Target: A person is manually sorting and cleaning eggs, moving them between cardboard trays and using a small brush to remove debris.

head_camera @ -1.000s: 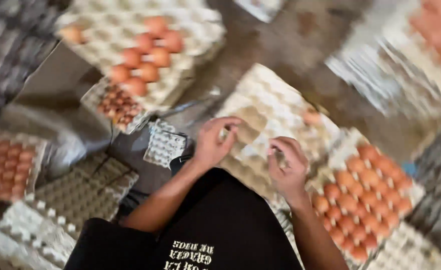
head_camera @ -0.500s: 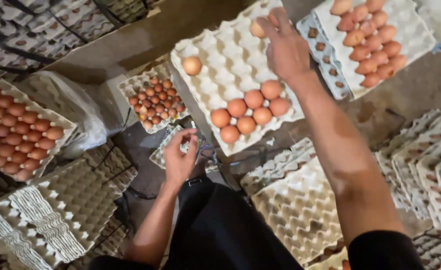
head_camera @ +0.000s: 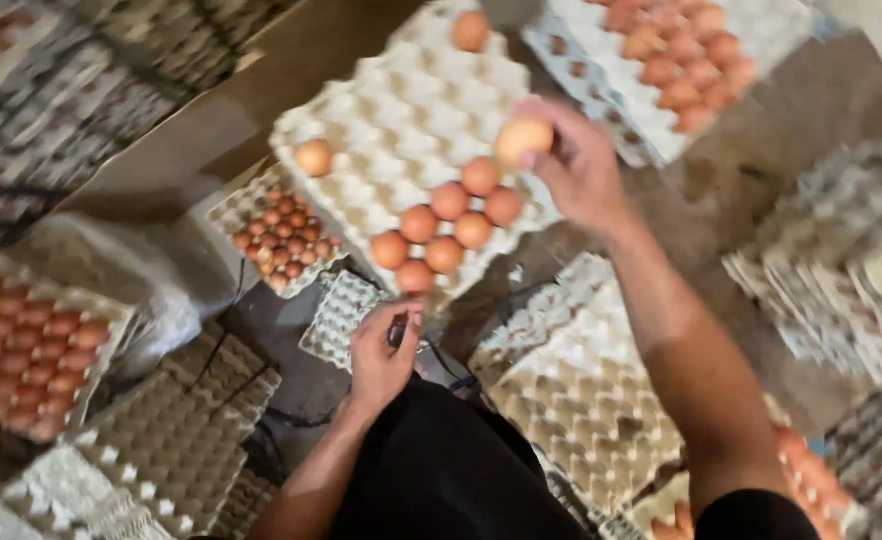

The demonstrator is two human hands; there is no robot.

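Right hand: it is stretched out over the middle egg tray. Its fingers are closed on one pale brown egg, held just above the tray's right side.
Left hand: it is low, near the person's dark clothes. Its fingers are curled around something small and dark. I cannot tell what it is.
Middle egg tray: a grey paper tray, mostly bare. A bunch of six brown eggs sits near its front edge. One egg sits alone on the left, and another at the far end.
Small tray: it lies just left of the middle tray, lower down, with many tiny brown eggs.
Full tray at the far right: lots of brown eggs in rows.
Full tray at the left edge: also packed with brown eggs.
Bare trays: stacks lie under the right arm, and more lie at the lower left.
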